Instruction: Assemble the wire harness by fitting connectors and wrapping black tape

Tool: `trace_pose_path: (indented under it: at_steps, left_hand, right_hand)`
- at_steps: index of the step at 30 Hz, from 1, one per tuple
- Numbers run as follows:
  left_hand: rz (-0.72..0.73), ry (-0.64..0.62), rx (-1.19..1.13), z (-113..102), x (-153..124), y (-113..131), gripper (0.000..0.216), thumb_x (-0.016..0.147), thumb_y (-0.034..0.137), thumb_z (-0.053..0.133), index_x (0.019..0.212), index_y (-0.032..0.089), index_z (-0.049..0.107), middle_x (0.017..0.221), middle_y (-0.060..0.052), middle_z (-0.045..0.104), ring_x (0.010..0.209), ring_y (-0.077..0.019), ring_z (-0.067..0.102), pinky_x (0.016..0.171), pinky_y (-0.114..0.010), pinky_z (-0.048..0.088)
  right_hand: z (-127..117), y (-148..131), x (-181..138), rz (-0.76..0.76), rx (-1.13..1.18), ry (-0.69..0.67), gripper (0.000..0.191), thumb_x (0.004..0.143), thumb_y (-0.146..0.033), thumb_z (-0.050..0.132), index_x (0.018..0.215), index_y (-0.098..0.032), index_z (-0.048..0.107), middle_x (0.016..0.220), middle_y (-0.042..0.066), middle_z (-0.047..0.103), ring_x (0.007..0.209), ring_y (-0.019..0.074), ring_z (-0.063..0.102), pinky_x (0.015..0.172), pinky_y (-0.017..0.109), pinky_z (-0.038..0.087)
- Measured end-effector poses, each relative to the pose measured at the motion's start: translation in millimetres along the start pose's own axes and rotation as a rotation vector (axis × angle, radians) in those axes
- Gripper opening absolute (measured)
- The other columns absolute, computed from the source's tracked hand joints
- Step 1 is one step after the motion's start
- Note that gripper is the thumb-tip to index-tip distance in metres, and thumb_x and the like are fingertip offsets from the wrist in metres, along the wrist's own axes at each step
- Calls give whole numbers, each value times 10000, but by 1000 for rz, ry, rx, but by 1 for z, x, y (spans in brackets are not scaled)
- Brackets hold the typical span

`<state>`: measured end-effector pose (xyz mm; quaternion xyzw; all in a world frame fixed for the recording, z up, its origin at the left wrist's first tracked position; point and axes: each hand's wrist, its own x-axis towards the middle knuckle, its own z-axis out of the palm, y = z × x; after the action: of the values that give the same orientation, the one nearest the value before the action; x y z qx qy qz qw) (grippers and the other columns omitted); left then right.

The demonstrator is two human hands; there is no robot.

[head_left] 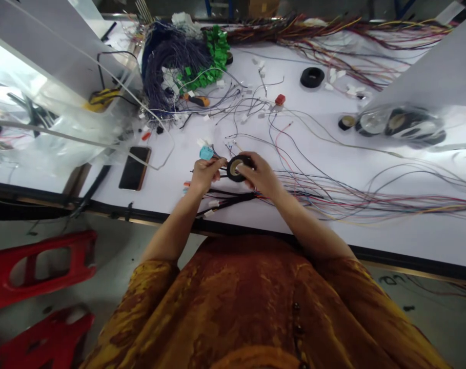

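My right hand is closed around a roll of black tape, its fingers on the rim and in the core. Just left of the roll, my left hand pinches thin wires close to a light-blue connector. The wires between the hands are partly hidden by the fingers and the roll. Below the hands lies a bundle of black-sleeved wires with white connectors at its left end. From it, loose coloured wires run off to the right.
A phone lies to the left. Farther back are purple wires with green connectors, an orange-handled cutter, a red connector and another tape roll. Bagged rolls sit right. Red stools stand below the table edge.
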<state>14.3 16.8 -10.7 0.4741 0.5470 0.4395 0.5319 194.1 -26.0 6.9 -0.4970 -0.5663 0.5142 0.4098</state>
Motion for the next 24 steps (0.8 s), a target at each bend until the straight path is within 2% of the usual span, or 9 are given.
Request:
trace_pose_path:
  at_steps: [2,5,8,10,13,17,19,21,24]
  left_hand:
    - [-2,-33,37,2,-1,8,243,774,360,770,696,131,752,339,54,434,291,-45,330,333,-190,221]
    - [25,-56,69,7,-10,19,241,773,360,769,776,120,766,488,-1,601,390,-103,537,387,-198,387]
    - [166,-15,149,11,-27,24,245,785,376,763,827,135,760,752,-71,741,664,-201,727,578,-263,561]
    - [355,-45,310,12,-38,23,180,801,337,758,823,158,759,855,-86,764,852,-235,751,752,-303,588]
    - [589,-144,519,10,-47,17,99,809,272,752,765,184,759,907,-83,774,951,-238,735,873,-323,557]
    - [444,36,307,8,-43,5,192,843,355,738,797,171,763,799,-56,760,790,-191,739,758,-288,585]
    - [332,137,186,9,-36,3,249,843,398,731,840,150,757,776,-47,753,683,-161,724,612,-236,561]
    - [286,151,176,12,-28,3,294,857,430,710,846,139,753,624,-15,690,503,-114,635,470,-193,467]
    - [216,86,175,19,-19,9,375,906,487,649,823,135,750,416,30,528,333,-82,460,388,-194,373]
  right_hand:
    - [15,8,-24,-146,-257,50,561,862,-265,633,1392,-140,496,1132,125,659,836,178,641,735,306,576]
    - [25,19,-44,-244,-458,-49,498,891,-230,595,1381,-162,538,1179,145,636,909,208,630,873,384,569]
    - [14,20,-26,-236,-282,63,235,947,-305,561,1136,-180,624,1035,88,644,756,139,592,762,296,558]
    - [2,16,3,-90,-103,101,179,940,-317,591,1051,-176,589,884,38,639,638,100,545,592,216,493]
    - [-12,7,46,210,107,-66,160,876,-194,647,1011,-169,564,668,-34,560,489,68,428,415,165,313]
    - [-18,4,50,307,315,42,161,920,-204,533,1074,-179,571,641,-55,467,430,52,259,376,178,205]
    - [-13,9,24,169,227,178,309,918,-214,505,1224,-204,542,764,-18,545,478,72,351,432,193,329]
    - [-4,18,-10,-64,1,213,459,904,-237,532,1362,-213,503,1021,64,624,720,136,571,669,262,522]
    - [8,29,-44,-260,-272,49,545,887,-282,581,1419,-183,510,1233,145,590,941,207,620,907,381,547]
